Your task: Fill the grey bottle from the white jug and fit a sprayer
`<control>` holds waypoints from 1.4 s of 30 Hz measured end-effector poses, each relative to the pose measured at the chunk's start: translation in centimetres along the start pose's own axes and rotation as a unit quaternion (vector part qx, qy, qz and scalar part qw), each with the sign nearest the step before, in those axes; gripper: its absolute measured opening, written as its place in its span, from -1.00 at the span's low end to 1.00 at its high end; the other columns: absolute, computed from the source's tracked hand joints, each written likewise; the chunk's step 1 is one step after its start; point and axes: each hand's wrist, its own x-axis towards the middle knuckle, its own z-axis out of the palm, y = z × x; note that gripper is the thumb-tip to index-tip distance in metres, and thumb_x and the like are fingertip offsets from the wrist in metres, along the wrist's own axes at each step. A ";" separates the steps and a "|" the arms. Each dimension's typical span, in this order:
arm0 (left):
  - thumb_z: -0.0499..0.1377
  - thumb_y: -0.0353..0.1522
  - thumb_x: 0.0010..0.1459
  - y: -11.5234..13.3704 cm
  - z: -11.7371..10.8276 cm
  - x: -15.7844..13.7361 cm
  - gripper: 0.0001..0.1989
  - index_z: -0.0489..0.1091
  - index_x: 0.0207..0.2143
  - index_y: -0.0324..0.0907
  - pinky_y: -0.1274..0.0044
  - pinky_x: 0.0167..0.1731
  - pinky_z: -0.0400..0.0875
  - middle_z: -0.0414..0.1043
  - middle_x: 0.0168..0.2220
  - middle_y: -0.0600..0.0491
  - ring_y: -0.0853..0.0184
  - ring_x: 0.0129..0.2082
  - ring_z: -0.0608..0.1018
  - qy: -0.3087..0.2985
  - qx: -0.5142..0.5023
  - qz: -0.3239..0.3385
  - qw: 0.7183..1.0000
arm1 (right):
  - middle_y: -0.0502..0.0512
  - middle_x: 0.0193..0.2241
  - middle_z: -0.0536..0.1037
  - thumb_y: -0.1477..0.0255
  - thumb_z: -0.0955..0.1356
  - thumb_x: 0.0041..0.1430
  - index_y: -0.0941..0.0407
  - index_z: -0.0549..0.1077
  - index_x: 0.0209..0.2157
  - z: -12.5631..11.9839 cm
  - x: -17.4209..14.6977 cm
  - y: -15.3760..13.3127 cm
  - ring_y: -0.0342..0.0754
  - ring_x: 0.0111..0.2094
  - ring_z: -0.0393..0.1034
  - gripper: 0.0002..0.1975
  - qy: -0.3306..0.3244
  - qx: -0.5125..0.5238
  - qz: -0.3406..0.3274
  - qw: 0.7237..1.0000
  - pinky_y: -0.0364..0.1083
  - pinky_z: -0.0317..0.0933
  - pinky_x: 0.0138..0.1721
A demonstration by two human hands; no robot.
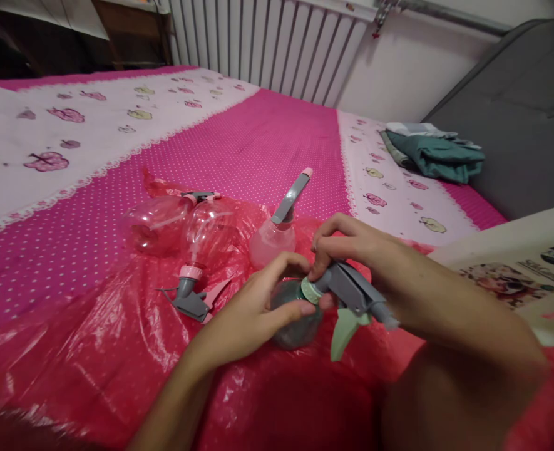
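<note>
A green-tinted clear spray bottle [295, 329] lies tilted between my hands, its grey spray head [352, 288] with a pale green trigger pointing right. My left hand [271, 300] is wrapped round the bottle's body. The fingers of my right hand [337, 244] pinch the light green collar at the neck. Just behind stands a pinkish spray bottle [271, 244] with a grey head. To the left, two clear pink spray bottles lie on their sides, one a nearer bottle [208, 232] and one a farther bottle [152, 222].
Under the bottles spreads a crumpled red plastic bag [93, 351] on a bed with a pink patterned sheet [258, 138]. Folded clothes [436, 153] lie by the grey headboard [516, 94]. A cream printed bag [516, 269] is close on the right. A radiator [267, 44] lines the wall.
</note>
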 end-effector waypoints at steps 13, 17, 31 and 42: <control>0.28 -0.42 0.35 -0.2 0.0 -0.1 -0.75 0.44 0.04 -0.03 0.46 0.14 0.34 0.51 0.07 0.09 0.24 0.11 0.52 -0.006 -0.009 0.017 1.000 | -0.03 -0.11 0.32 0.48 0.38 0.37 0.09 0.50 -0.12 0.9 -0.5 -1.2 -0.42 -0.23 0.24 -0.92 0.021 -0.070 0.003 0.997 -0.36 0.11 -0.27; 0.28 -0.39 0.32 0.0 0.0 -0.2 -0.68 0.43 0.11 -0.04 0.36 0.21 0.32 0.50 0.12 0.06 0.17 0.13 0.51 0.000 0.021 -0.014 1.000 | -0.04 -0.11 0.33 0.54 0.47 0.24 0.11 0.50 -0.17 0.6 -0.1 -1.3 -0.38 -0.22 0.25 -0.85 0.026 -0.085 0.047 0.995 -0.33 0.10 -0.26; 0.25 -0.26 0.33 0.5 0.0 -0.3 -0.61 0.42 0.19 0.04 0.21 0.25 0.35 0.52 0.15 0.03 0.02 0.24 0.46 0.013 0.080 -0.007 0.997 | -0.16 0.08 0.32 0.43 0.49 0.31 -0.06 0.47 0.08 -0.1 -1.1 -1.4 -0.37 0.05 0.33 -0.66 0.047 -0.087 -0.021 0.995 -0.35 0.23 -0.04; 0.14 -0.24 0.43 0.5 0.4 -0.1 -0.68 0.44 0.18 0.01 0.20 0.26 0.32 0.53 0.05 0.01 0.08 0.16 0.50 -0.015 0.077 -0.001 0.997 | -0.10 -0.16 0.46 0.40 0.43 0.42 0.13 0.53 -0.11 -0.5 -0.8 -1.3 -0.32 -0.15 0.33 -0.90 0.055 -0.100 -0.057 0.992 -0.28 0.18 -0.10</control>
